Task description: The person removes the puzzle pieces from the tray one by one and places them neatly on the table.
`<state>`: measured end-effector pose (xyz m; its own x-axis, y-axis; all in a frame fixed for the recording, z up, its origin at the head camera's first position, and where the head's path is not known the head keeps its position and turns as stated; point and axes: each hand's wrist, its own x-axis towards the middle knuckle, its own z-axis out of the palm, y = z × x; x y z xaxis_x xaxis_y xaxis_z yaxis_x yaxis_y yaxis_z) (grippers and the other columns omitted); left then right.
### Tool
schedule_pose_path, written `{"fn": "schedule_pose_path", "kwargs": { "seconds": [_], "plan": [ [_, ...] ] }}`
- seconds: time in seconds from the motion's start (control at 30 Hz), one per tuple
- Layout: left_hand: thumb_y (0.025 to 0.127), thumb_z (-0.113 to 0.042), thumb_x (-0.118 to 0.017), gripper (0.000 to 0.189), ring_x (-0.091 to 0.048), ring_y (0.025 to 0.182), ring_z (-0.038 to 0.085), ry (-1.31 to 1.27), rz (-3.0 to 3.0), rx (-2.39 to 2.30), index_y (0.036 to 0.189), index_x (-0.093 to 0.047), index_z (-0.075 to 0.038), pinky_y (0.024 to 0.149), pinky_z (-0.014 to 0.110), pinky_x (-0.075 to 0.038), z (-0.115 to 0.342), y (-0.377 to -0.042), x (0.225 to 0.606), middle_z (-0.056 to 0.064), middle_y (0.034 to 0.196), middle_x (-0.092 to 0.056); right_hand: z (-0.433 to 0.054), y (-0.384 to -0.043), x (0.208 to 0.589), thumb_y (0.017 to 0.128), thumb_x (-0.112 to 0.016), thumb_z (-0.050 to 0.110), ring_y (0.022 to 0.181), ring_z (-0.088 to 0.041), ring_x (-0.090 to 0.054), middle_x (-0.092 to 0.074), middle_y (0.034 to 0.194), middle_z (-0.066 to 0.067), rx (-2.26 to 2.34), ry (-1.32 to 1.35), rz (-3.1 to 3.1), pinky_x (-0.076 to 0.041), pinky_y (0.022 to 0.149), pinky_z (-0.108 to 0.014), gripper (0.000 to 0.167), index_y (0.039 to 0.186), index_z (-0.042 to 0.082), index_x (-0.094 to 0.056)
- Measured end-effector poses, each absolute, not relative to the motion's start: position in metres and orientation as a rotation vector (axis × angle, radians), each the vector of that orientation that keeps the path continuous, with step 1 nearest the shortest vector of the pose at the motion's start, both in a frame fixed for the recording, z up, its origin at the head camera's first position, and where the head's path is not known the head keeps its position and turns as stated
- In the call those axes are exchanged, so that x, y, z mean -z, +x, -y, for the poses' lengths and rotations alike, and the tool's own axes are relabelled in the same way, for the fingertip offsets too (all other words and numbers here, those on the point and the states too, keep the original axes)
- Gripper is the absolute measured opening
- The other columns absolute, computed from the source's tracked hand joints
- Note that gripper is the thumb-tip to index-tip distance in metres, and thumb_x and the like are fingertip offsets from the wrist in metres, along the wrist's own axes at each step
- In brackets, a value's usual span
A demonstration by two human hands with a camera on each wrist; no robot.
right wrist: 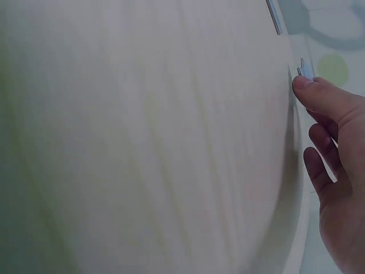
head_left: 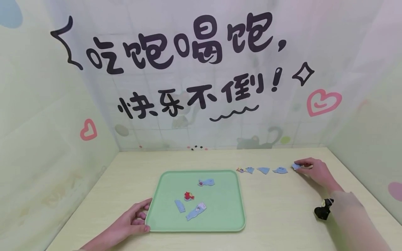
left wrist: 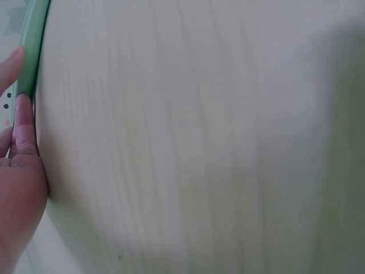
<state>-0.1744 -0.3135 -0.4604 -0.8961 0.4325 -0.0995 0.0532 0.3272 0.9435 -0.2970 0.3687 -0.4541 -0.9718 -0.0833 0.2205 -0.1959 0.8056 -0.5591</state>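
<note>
I see loose pieces [head_left: 280,170] in a row along the desk [head_left: 276,209], a black object [head_left: 323,210] by my right wrist, four tray pieces [head_left: 196,211] in the tray [head_left: 163,188]. Right grip [head_left: 315,171] pinches a blue bit [head_left: 294,166] at row's right end. Left grip [head_left: 133,219] holds tray's left edge.

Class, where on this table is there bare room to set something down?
The widest bare patch is the table between the green tray and the right sleeve, in front of the row of pieces. The tray's right side is bare too. Crowded: that row, and the tray's middle, holding four pieces.
</note>
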Motion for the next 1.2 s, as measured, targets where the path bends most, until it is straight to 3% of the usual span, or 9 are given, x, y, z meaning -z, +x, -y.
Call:
{"fn": "schedule_pose_path", "kwargs": {
  "seconds": [0.1,0.27,0.33,0.53,0.7,1.2],
  "plan": [
    [0.085,-0.011,-0.075,0.094,-0.049,0.101,0.001,0.425,-2.267,-1.586,0.155,-0.014,0.004,0.085,0.016,-0.051,0.313,-0.175,0.460,0.026,0.143,-0.029,-0.371,-0.297,0.457,0.090,-0.072,0.027,0.101,-0.028,-0.063,-0.065,0.124,-0.024,-0.910,0.210,2.827,-0.046,0.077,-0.021,0.039,0.122,0.004,-0.069],
    [0.085,-0.011,-0.075,0.094,-0.049,0.100,0.001,0.428,-2.270,-1.584,0.155,-0.015,0.005,0.084,0.016,-0.051,0.313,-0.175,0.460,0.026,0.142,-0.029,-0.375,-0.298,0.460,0.091,-0.071,0.035,0.095,0.005,-0.054,-0.064,0.127,-0.022,-0.982,0.196,2.850,-0.042,0.079,-0.013,0.045,0.125,0.005,-0.067],
    [0.085,-0.011,-0.075,0.093,-0.049,0.100,0.001,0.440,-2.272,-1.584,0.155,-0.015,0.005,0.084,0.016,-0.051,0.313,-0.175,0.460,0.026,0.142,-0.029,-0.377,-0.299,0.461,0.092,-0.070,0.037,0.094,0.011,-0.048,-0.063,0.129,-0.022,-1.017,0.185,2.861,-0.042,0.080,-0.014,0.047,0.127,0.006,-0.066],
    [0.085,-0.011,-0.075,0.093,-0.050,0.100,0.001,0.464,-2.277,-1.586,0.155,-0.016,0.005,0.084,0.016,-0.051,0.313,-0.174,0.461,0.027,0.141,-0.029,-0.377,-0.299,0.459,0.094,-0.066,0.040,0.100,-0.005,-0.052,-0.061,0.130,-0.023,-1.026,0.183,2.914,-0.042,0.083,-0.023,0.049,0.129,0.006,-0.064],
    [0.085,-0.010,-0.075,0.093,-0.050,0.100,0.001,0.474,-2.268,-1.592,0.155,-0.015,0.006,0.084,0.016,-0.051,0.313,-0.173,0.460,0.027,0.142,-0.028,-0.379,-0.298,0.458,0.094,-0.066,0.038,0.100,-0.011,-0.053,-0.060,0.129,-0.024,-1.030,0.206,2.948,-0.043,0.080,-0.020,0.049,0.129,0.004,-0.064],
    [0.085,-0.011,-0.075,0.093,-0.049,0.100,0.000,0.471,-2.274,-1.590,0.155,-0.015,0.006,0.085,0.016,-0.051,0.313,-0.172,0.459,0.027,0.142,-0.029,-0.383,-0.298,0.460,0.095,-0.066,0.034,0.091,0.002,-0.051,-0.060,0.129,-0.023,-1.073,0.244,2.953,-0.043,0.076,-0.016,0.048,0.130,0.003,-0.062]
  ]
}}
